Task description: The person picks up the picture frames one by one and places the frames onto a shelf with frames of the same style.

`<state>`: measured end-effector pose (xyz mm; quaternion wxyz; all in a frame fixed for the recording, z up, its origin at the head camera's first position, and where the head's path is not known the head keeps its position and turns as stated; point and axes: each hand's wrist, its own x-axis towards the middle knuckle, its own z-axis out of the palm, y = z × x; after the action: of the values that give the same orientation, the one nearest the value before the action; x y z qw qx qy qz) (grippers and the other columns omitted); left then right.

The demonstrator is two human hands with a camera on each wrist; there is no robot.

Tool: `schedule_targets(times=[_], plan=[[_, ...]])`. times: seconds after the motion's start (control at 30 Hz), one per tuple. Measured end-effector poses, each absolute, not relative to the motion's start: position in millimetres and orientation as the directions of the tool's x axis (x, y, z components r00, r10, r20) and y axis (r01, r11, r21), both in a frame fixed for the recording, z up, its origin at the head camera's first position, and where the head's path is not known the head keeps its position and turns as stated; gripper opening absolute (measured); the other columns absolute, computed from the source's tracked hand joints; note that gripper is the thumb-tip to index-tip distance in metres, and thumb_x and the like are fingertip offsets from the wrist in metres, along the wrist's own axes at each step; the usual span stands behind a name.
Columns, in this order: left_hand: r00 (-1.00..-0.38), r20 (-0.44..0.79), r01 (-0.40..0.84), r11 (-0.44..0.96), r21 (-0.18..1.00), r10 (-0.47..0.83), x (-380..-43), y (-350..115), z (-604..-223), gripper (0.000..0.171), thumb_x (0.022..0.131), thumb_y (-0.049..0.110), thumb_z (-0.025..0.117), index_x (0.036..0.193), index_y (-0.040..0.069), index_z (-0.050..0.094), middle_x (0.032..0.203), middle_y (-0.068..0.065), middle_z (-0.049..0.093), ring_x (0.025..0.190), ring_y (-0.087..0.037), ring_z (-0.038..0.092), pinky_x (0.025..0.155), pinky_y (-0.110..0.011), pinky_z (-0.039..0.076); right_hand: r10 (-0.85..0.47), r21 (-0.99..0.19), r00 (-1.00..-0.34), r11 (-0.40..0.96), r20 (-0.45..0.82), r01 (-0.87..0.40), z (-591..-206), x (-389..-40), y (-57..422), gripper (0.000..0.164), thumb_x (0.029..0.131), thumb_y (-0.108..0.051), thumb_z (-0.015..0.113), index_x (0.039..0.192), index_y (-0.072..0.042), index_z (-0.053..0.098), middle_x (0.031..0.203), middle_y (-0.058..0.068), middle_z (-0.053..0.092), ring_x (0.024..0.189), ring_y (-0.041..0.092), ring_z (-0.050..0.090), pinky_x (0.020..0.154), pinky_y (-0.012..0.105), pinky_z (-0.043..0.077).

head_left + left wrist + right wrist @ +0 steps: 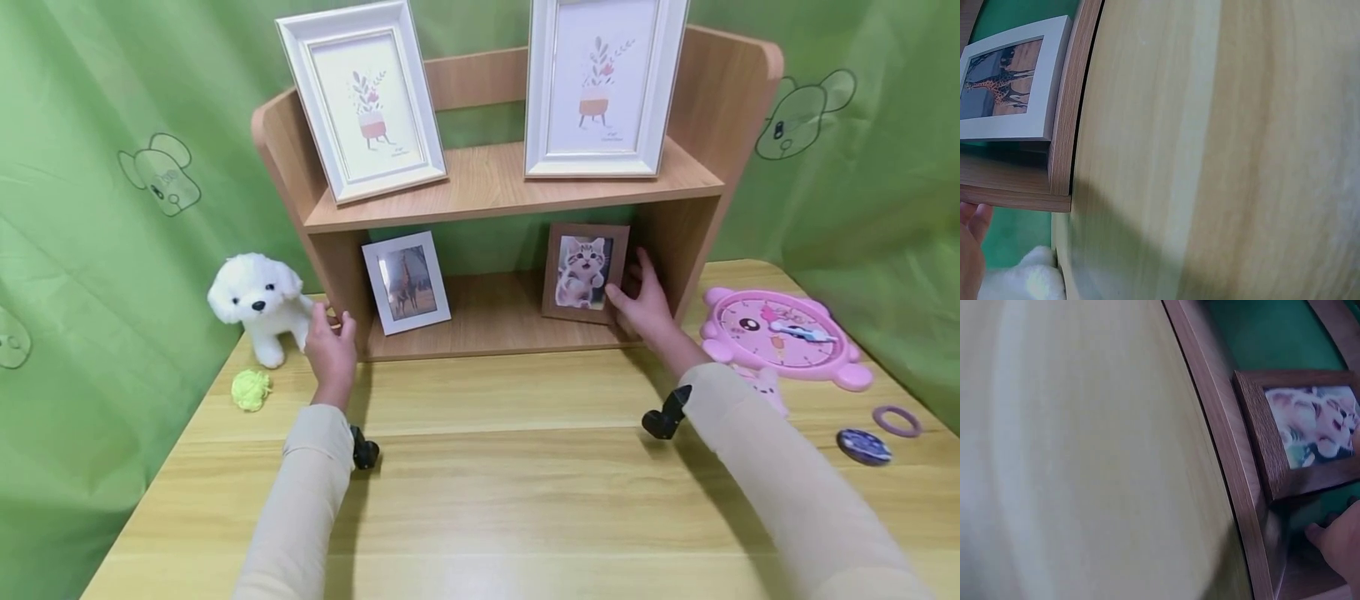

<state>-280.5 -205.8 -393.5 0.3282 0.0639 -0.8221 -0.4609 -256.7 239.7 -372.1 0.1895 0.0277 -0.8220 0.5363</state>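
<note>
My right hand (643, 304) is at the brown photo frame (551, 275) with a kitten picture, in the shelf's lower compartment. Its thumb lies over the frame's right edge, and other fingers reach behind. In the right wrist view, the kitten photo frame (1272, 437) shows with the right hand (1342, 540) beside it, partly cut off. My left hand (333, 354) is by the outer left side of the wooden shelf (495, 187), fingers loosely bent. Nearby inside stands a white photo frame (442, 308) with a giraffe picture. In the left wrist view the left hand's fingertips (982, 215) meet the side panel.
Two large silvery-white frames (341, 158) (540, 158) stand on the upper shelf. On the left sit a white plush dog (255, 292) and a yellow-green yarn ball (251, 390). At right lie a pink toy clock (772, 329), a purple ring (897, 421) and a blue disc (864, 447).
</note>
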Motion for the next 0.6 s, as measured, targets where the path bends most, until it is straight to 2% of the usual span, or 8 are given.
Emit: schedule_targets(times=[0.13, 0.27, 0.47, 0.6], plan=[[-0.784, 0.473, 0.201, 0.558, 0.805, -0.401, -281, -205, -394, 0.023, 0.088, 0.014, 0.056, 0.109, 0.006, 0.052, 0.092, -0.015, 0.061, 0.082, -0.028, 0.062, 0.066, -0.035, 0.057, 0.148, -0.840, -0.923, 0.485, 0.355, -0.245, -369, -245, 235, 0.083, 0.089, -0.016, 0.060, 0.149, -0.011, 0.003, 0.145, 0.028, 0.020, 0.133, 0.041, 0.020, 0.111, 0.051, 0.017], [-0.785, 0.474, 0.204, 0.555, 0.806, -0.399, -282, -205, -394, 0.023, 0.088, 0.014, 0.056, 0.109, 0.005, 0.052, 0.092, -0.016, 0.061, 0.082, -0.028, 0.062, 0.067, -0.035, 0.057, 0.141, -0.841, -0.921, 0.476, 0.363, -0.259, -369, -234, 233, 0.085, 0.088, -0.021, 0.063, 0.149, -0.014, 0.004, 0.146, 0.027, 0.019, 0.133, 0.041, 0.020, 0.110, 0.053, 0.018], [-0.799, 0.446, 0.193, 0.531, 0.825, -0.404, -280, -205, -394, 0.024, 0.088, 0.014, 0.056, 0.111, 0.006, 0.052, 0.093, -0.016, 0.062, 0.084, -0.028, 0.063, 0.068, -0.035, 0.057, 0.090, -0.874, -0.934, 0.393, 0.346, -0.286, -372, -212, 236, 0.086, 0.087, -0.018, 0.064, 0.149, -0.013, 0.005, 0.145, 0.028, 0.019, 0.132, 0.044, 0.020, 0.107, 0.056, 0.022], [-0.823, 0.408, 0.181, 0.497, 0.849, -0.396, -276, -206, -392, 0.025, 0.088, 0.013, 0.057, 0.112, 0.007, 0.052, 0.096, -0.017, 0.063, 0.086, -0.028, 0.063, 0.069, -0.035, 0.057, 0.045, -0.875, -0.943, 0.390, 0.331, -0.288, -375, -196, 243, 0.083, 0.088, -0.015, 0.062, 0.148, -0.010, 0.006, 0.145, 0.030, 0.019, 0.129, 0.048, 0.022, 0.105, 0.059, 0.024]])
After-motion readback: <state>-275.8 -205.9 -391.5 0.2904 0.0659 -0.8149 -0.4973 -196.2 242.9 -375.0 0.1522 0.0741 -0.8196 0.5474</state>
